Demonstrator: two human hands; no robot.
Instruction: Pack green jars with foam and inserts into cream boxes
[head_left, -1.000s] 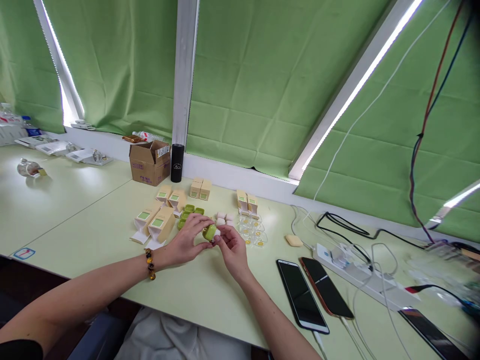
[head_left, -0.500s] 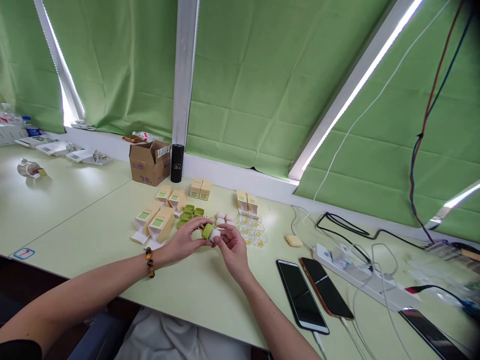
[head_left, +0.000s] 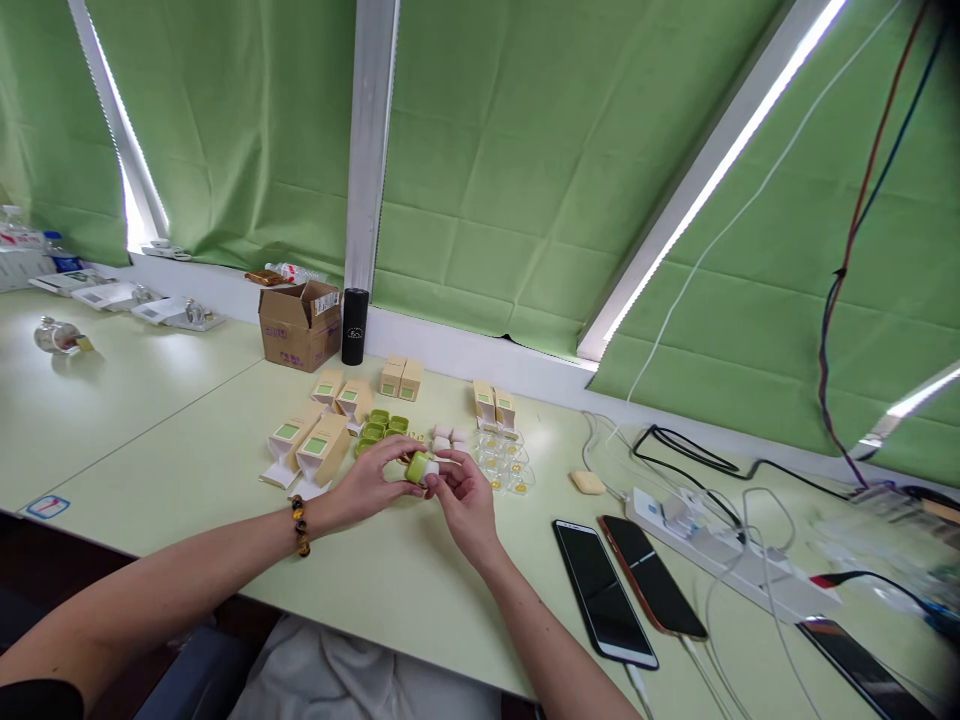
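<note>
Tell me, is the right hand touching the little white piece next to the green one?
Touching. The head view shows the right hand with its thumb right against the white piece, no gap between.

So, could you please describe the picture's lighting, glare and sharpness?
Head view: bright light through gaps beside the green blinds; head view: pale sheen on the table, a streak on the brown-edged phone; head view: window posts splay, suggesting wide-angle distortion; head view: right-edge clutter looks smeared, the green-and-white piece lacks fine detail.
</note>
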